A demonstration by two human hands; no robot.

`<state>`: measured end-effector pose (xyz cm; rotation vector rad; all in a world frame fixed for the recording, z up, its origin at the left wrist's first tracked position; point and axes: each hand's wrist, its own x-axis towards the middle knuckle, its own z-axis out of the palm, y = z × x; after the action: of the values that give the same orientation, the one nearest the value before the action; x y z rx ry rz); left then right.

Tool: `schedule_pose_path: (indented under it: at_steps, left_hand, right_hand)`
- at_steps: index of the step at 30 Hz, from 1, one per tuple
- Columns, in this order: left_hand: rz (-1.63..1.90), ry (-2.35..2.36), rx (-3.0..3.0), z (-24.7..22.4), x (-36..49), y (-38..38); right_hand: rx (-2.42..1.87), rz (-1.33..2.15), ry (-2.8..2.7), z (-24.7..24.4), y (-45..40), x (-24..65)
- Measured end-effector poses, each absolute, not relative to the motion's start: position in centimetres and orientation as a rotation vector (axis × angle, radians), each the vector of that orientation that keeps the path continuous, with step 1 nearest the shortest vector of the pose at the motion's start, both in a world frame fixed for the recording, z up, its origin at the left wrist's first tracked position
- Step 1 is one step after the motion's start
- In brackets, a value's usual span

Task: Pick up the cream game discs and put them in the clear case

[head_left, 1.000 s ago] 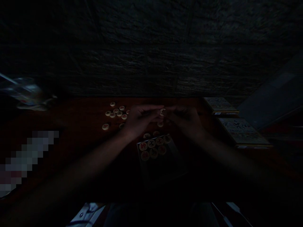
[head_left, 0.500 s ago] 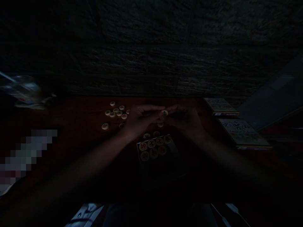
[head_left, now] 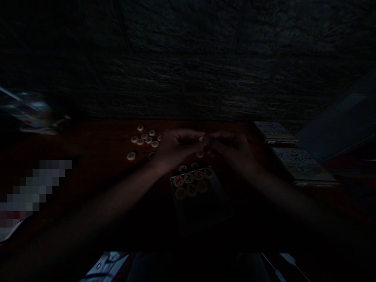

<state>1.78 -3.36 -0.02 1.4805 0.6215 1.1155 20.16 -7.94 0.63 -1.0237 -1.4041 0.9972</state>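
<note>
Though much is dim, left hand (head_left: 173, 145) pinches round piece (head_left: 201, 139) between thumb and fingers; piece sits between hands, likely light, hard, smooth, best taken by rim; right hand (head_left: 230, 145) curls fingertips close, hold unclear.

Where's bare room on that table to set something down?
Clearest patch: the table between the loose pieces and the clear container. In the tray, the near part looks bare, though very dark. Crowded: beside the left hand, and the tray's far end, taken by inscribed pieces.
</note>
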Motion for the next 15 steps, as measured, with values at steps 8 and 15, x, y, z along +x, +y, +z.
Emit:
schedule_pose_path:
  at_steps: [8, 15]
  left_hand:
    - [1.052, 0.655, 1.402, 0.42, 1.91, -3.84]
    - [1.068, 0.643, 1.525, -0.12, 1.85, -3.61]
  right_hand:
    - [-1.074, 0.896, -1.420, 0.34, -7.69, 20.35]
    - [-1.101, 0.887, -1.390, 0.44, -7.86, 20.29]
